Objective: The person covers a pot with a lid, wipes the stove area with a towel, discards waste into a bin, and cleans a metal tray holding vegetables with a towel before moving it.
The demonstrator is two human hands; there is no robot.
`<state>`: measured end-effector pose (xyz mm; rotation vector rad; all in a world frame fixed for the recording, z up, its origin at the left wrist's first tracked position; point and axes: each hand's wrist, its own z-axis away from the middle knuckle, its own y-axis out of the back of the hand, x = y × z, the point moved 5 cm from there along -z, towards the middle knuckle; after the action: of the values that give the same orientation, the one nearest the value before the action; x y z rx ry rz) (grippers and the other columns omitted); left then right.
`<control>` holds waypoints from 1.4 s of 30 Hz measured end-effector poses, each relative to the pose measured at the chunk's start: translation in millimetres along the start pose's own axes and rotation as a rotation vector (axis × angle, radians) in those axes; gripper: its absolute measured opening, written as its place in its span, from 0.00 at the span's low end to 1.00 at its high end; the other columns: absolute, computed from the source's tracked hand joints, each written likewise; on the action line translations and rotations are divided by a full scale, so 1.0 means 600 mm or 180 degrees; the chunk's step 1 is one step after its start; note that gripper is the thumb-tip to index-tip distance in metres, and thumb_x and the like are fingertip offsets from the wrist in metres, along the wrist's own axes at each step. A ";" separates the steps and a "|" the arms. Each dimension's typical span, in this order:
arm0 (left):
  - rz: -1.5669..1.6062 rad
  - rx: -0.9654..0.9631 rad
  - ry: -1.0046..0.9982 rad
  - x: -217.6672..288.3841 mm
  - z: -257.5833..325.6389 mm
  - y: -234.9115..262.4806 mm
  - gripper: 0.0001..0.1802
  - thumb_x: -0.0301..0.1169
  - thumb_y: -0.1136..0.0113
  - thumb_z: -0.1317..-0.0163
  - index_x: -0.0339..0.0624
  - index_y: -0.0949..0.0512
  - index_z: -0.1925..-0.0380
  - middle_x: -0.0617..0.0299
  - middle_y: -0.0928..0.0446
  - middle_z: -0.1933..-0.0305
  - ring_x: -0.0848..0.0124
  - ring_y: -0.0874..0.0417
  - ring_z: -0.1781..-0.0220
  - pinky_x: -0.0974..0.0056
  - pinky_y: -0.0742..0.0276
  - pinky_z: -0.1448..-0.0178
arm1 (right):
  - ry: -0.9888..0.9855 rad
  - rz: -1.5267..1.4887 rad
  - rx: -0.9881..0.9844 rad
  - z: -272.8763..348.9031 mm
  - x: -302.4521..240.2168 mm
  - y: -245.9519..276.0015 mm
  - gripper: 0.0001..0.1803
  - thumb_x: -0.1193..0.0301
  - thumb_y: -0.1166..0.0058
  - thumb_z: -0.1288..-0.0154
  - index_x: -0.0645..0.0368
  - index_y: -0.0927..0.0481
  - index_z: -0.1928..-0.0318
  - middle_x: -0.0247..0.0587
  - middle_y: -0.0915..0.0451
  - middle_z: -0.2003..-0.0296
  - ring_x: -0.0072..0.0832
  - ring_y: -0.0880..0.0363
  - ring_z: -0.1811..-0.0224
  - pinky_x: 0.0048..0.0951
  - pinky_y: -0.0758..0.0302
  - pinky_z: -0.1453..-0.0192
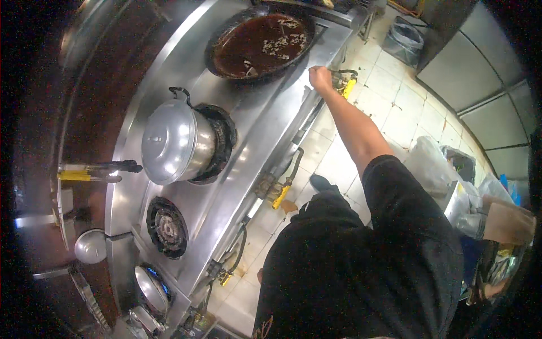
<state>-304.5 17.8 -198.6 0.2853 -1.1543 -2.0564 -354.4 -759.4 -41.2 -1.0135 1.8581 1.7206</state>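
My right arm stretches out over the front edge of the steel stove (257, 138), with my right hand (320, 79) closed at that edge. What its fingers hold, if anything, I cannot make out. Just beyond it sits a wide dark wok (212, 63) of dark brown liquid (243, 48) with pale foamy patches. A yellow-handled gas valve (349, 88) hangs below the edge beside that hand. Only a sliver of my left hand (259, 275) shows past my black shirt, its fingers hidden.
A lidded silver pot (169, 141) tilts in the fisheye view on the middle burner. Nearer is a bare burner (167, 227), then a small pan (151, 289) over blue flame (161, 281). A lined bin (403, 39) and plastic bags (423, 164) stand on the tiled floor.
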 end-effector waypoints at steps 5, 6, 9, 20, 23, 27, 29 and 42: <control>0.0066 0.0030 -0.0010 -0.012 -0.009 -0.014 0.14 0.42 0.52 0.51 0.43 0.27 0.81 0.52 0.26 0.81 0.54 0.23 0.76 0.53 0.30 0.75 | 0.0338 -0.0326 0.0214 0.005 0.008 0.018 0.14 0.65 0.58 0.48 0.60 0.21 0.76 0.55 0.24 0.72 0.50 0.24 0.68 0.43 0.28 0.58; 0.0069 0.0042 -0.0014 -0.016 -0.014 -0.018 0.14 0.42 0.52 0.51 0.43 0.27 0.81 0.52 0.26 0.81 0.54 0.23 0.76 0.53 0.30 0.75 | 0.0318 -0.0305 0.0147 0.007 0.008 0.027 0.14 0.64 0.57 0.48 0.59 0.20 0.73 0.54 0.23 0.70 0.48 0.24 0.66 0.42 0.29 0.57; 0.0010 0.0308 -0.0232 -0.016 -0.035 -0.004 0.14 0.42 0.51 0.51 0.43 0.27 0.81 0.51 0.27 0.83 0.53 0.24 0.77 0.52 0.31 0.76 | 0.0180 -0.0353 -0.0085 0.024 0.014 0.063 0.15 0.63 0.57 0.48 0.58 0.20 0.72 0.54 0.23 0.70 0.47 0.24 0.64 0.40 0.29 0.56; 0.0020 0.0860 -0.0776 0.019 -0.056 0.069 0.11 0.38 0.52 0.52 0.42 0.30 0.83 0.52 0.29 0.83 0.53 0.26 0.77 0.52 0.32 0.75 | -0.0568 -0.1300 -0.0141 0.077 0.054 0.051 0.16 0.63 0.57 0.49 0.61 0.21 0.73 0.54 0.23 0.71 0.47 0.24 0.65 0.39 0.30 0.58; -0.0098 0.1016 -0.0702 0.010 -0.052 0.065 0.11 0.38 0.52 0.52 0.43 0.32 0.84 0.53 0.30 0.84 0.53 0.26 0.78 0.51 0.33 0.75 | -0.0004 -0.0837 -0.0079 0.087 0.027 0.062 0.14 0.63 0.54 0.49 0.60 0.20 0.71 0.53 0.23 0.70 0.48 0.24 0.66 0.39 0.29 0.58; 0.0249 0.0565 -0.0416 0.028 -0.046 0.063 0.13 0.40 0.51 0.52 0.41 0.29 0.83 0.52 0.29 0.83 0.52 0.26 0.77 0.52 0.32 0.75 | -0.0736 -0.0782 -0.0340 0.107 0.062 0.082 0.15 0.62 0.54 0.47 0.59 0.20 0.68 0.51 0.22 0.69 0.47 0.24 0.65 0.38 0.29 0.58; 0.0345 0.0366 -0.0046 -0.042 -0.054 -0.050 0.14 0.41 0.50 0.52 0.41 0.28 0.83 0.51 0.28 0.82 0.52 0.26 0.77 0.52 0.32 0.75 | -0.0491 -0.0913 -0.0357 0.120 0.053 0.094 0.17 0.61 0.54 0.47 0.61 0.21 0.67 0.50 0.22 0.70 0.45 0.23 0.67 0.37 0.29 0.58; 0.2106 0.1203 -0.0170 -0.022 -0.051 0.008 0.10 0.32 0.45 0.50 0.34 0.27 0.76 0.56 0.29 0.85 0.65 0.28 0.85 0.61 0.31 0.80 | -0.0446 -0.1246 -0.1284 0.250 -0.060 0.095 0.13 0.66 0.51 0.46 0.64 0.20 0.68 0.46 0.23 0.79 0.31 0.26 0.79 0.29 0.30 0.71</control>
<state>-277.3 6.0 -214.4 0.0137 -1.4342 -1.2754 -399.4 -606.8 0.2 -1.2685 1.1518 1.8934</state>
